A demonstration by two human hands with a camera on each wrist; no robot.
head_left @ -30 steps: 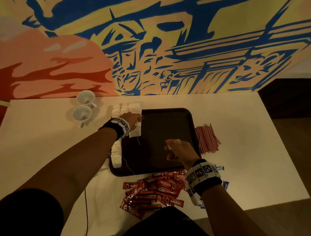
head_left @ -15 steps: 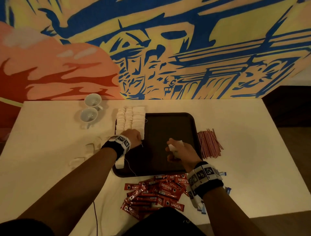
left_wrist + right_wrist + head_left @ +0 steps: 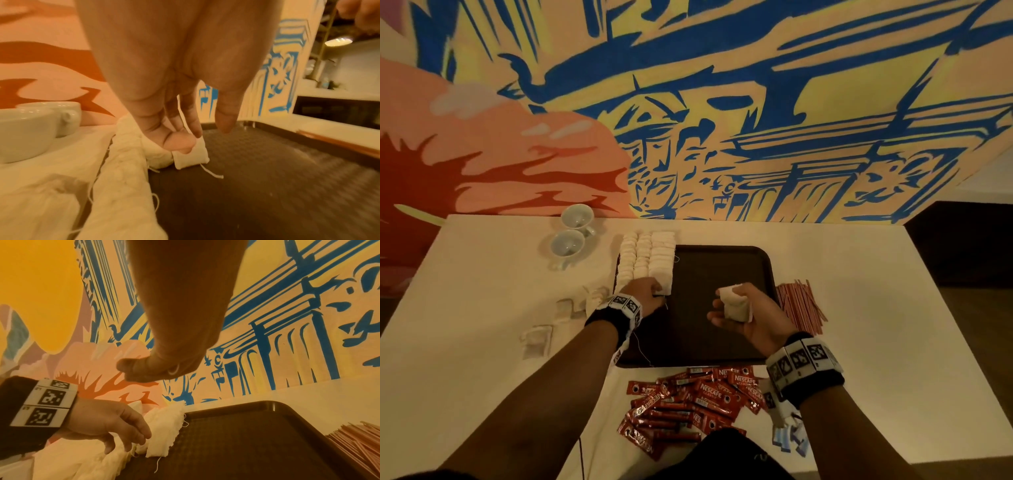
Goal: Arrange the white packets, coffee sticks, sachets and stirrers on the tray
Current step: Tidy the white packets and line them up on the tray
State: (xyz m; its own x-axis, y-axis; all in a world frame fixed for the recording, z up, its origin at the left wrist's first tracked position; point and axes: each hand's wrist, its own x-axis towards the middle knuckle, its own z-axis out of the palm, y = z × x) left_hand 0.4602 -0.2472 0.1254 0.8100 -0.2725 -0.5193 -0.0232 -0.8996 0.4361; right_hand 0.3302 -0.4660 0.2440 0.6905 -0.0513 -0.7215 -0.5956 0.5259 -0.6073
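A dark tray [image 3: 722,335] lies in the middle of the white table. Three rows of white packets [image 3: 647,260] run along its far left side. My left hand [image 3: 659,296] pinches the white packet [image 3: 191,155] at the near end of the right row, thumb on top. The right hand [image 3: 734,305] hovers over the tray's middle, fingers curled round a small bunch of white packets [image 3: 736,306]. Red coffee sticks [image 3: 695,401] are heaped in front of the tray. Pink stirrers [image 3: 801,305] lie to its right, and blue sachets [image 3: 787,438] sit under my right forearm.
Two white cups [image 3: 571,233] stand at the back left of the table. Several loose white packets [image 3: 537,339] are scattered left of the tray. A painted wall [image 3: 722,120] rises straight behind the table. The table's right edge [image 3: 945,325] drops to a dark floor.
My left hand has drawn back along the packet rows toward me to the right row's near end. The right hand has turned palm up over the tray, still holding packets.
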